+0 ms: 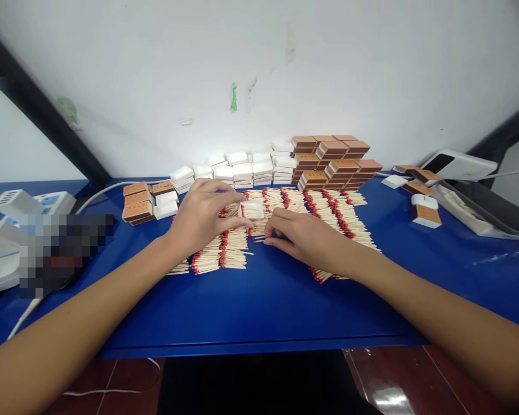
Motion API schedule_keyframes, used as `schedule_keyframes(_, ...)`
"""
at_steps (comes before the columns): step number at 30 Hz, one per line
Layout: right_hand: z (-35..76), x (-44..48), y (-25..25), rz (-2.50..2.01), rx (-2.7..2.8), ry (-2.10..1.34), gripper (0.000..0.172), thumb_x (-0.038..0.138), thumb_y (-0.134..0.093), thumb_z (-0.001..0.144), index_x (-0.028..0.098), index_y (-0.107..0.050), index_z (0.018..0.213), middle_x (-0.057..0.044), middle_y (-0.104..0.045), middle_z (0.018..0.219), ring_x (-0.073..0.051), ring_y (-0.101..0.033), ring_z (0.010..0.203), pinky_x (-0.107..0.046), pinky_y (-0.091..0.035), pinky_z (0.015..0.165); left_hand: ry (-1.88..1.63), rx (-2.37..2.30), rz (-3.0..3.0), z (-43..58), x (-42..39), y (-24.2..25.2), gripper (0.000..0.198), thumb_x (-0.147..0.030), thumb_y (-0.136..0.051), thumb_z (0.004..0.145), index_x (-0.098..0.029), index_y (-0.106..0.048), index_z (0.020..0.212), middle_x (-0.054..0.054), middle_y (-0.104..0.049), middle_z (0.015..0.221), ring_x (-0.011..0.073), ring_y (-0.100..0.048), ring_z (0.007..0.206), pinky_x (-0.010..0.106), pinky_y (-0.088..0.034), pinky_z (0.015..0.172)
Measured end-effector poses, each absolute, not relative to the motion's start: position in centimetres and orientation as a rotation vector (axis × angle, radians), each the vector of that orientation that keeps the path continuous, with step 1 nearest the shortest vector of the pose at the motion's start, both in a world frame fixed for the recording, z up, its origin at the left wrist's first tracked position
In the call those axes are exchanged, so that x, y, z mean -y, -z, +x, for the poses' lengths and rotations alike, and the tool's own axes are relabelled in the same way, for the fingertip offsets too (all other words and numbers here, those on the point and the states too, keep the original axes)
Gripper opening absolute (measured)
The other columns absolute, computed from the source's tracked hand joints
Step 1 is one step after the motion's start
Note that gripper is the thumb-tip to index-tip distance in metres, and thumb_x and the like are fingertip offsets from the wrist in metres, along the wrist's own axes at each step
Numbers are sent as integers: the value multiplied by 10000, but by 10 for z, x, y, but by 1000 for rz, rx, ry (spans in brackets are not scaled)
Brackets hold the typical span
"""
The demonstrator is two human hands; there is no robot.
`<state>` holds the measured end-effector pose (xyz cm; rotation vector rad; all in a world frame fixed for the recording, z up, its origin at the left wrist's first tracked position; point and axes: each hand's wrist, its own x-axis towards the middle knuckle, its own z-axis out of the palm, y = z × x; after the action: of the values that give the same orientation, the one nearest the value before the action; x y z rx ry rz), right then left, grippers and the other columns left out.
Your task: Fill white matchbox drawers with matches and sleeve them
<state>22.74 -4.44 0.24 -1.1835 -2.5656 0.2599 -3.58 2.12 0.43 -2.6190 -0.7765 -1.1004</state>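
- Between the two hands, a white tray (255,217) is sitting in the pinch of the left hand (201,210), thumb opposing fingers
- Just right of it, the right hand (300,233) is curling narrowly over loose matches (233,258); whether it is pinching any, I cannot tell
- Beyond both hands, spare white trays (242,171) and brown matchboxes (343,167) are standing stacked
- Steadying the tray level, squeezing its walls only lightly and keeping red heads aligned should be serving this handling best

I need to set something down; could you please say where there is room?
Bare blue tabletop lies between the matches and its front edge, and between the matches and the loose matchboxes at right. It is crowded around the left hand and stacked matchboxes.
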Motion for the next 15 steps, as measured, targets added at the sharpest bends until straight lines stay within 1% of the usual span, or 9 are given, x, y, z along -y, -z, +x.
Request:
schedule_keyframes(3, 227, 44, -3, -1184, 2560, -232, 94, 252, -588, 1072, 198, -654, 1032, -67, -649, 1059, -190, -616, 835, -320, -451, 743, 1088, 794, -2621, -36, -21, -5, 463, -523, -921, 779, -243, -788, 1124, 72, -800, 1073, 249, -722, 1005, 428, -509, 971)
schedule_keyframes(8, 226, 45, -4, -1221, 2594, -259, 160, 260, -554, 1091, 190, -659, 993, -72, -653, 1041, -195, -634, 848, -317, -460, 742, 1073, 810, -2619, -35, -19, -6, 451, -527, -911, 795, -248, -783, 1125, 66, -802, 1080, 249, -720, 1023, 428, -501, 976)
schedule_keyframes(15, 232, 44, -8, -1174, 2544, -174, 175, 276, -515, 1104, 192, -635, 1009, -82, -639, 1038, -206, -620, 837, -326, -442, 716, 1080, 747, -2637, -35, -19, -4, 465, -542, -899, 789, -212, -790, 1098, 83, -807, 1069, 252, -736, 1009, 426, -503, 968)
